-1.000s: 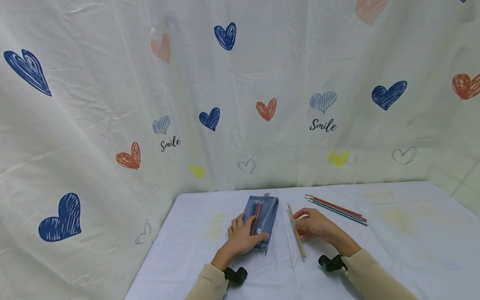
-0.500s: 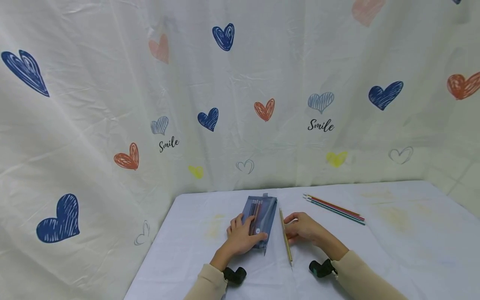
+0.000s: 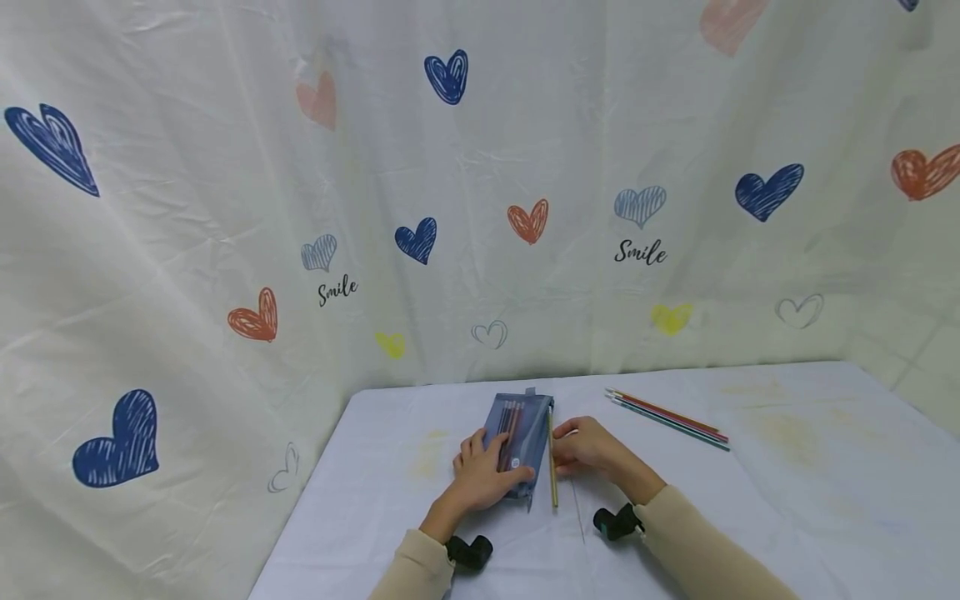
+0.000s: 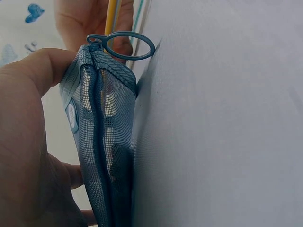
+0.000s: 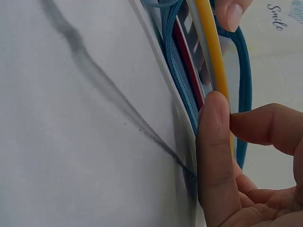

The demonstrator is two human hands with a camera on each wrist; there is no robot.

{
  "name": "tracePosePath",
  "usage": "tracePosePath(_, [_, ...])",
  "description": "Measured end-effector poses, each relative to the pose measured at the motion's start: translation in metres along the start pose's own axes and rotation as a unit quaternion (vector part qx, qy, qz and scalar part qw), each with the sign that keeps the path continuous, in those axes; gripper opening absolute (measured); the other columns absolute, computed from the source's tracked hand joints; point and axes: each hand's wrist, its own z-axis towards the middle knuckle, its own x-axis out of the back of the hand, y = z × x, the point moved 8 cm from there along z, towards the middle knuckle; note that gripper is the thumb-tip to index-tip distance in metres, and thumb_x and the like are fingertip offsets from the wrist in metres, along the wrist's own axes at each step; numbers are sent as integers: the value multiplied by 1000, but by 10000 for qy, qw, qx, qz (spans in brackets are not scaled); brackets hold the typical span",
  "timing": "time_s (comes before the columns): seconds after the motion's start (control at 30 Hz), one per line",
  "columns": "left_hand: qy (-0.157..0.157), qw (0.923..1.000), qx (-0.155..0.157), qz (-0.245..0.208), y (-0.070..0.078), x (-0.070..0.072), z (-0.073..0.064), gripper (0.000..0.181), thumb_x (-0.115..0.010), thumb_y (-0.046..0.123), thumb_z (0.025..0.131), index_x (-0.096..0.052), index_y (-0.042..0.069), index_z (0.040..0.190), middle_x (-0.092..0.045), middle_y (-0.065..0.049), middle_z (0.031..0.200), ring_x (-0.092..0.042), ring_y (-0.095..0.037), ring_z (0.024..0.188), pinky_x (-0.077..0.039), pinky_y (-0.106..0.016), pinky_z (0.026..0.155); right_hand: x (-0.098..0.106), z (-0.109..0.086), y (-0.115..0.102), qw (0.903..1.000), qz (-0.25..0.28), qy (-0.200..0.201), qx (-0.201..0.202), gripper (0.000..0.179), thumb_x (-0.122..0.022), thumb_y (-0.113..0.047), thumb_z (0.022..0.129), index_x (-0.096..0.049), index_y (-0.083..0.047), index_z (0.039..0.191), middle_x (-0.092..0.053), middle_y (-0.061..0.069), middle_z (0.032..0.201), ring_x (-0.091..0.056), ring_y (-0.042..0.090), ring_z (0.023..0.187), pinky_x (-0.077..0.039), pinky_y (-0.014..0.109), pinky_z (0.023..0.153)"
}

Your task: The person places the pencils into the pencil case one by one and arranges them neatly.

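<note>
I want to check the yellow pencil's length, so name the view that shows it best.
The head view: it shows most of the yellow pencil, beside the pouch. The right wrist view is closer, but the top edge crops it and fingers cover part. The left wrist view shows only a short piece behind the ring.
</note>
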Motion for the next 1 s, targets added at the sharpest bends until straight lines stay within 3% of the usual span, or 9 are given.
tracePosePath(0.73, [11, 10000, -22, -19, -1, -1, -1, 89, -63, 66, 86, -43, 14, 155, -21, -25, 164, -21, -43, 148, -19, -68, 111, -5, 23, -5, 9983, 298, 460, -188, 29, -62, 5, 93, -57, 11, 121, -69, 16, 92, -68, 15, 73, -61, 30, 67])
tracePosePath(1.0, [42, 10000, -55, -67, 3, 2, -4, 89, -65, 64, 85, -45, 11, 153, -24, -26, 162, -23, -43, 146, -19, -68, 111, -10, 23, -5, 9988, 344, 307, -153, 28, -61, 5, 93, -57, 11, 120, -74, 21, 95, -71, 16, 73, -62, 32, 68])
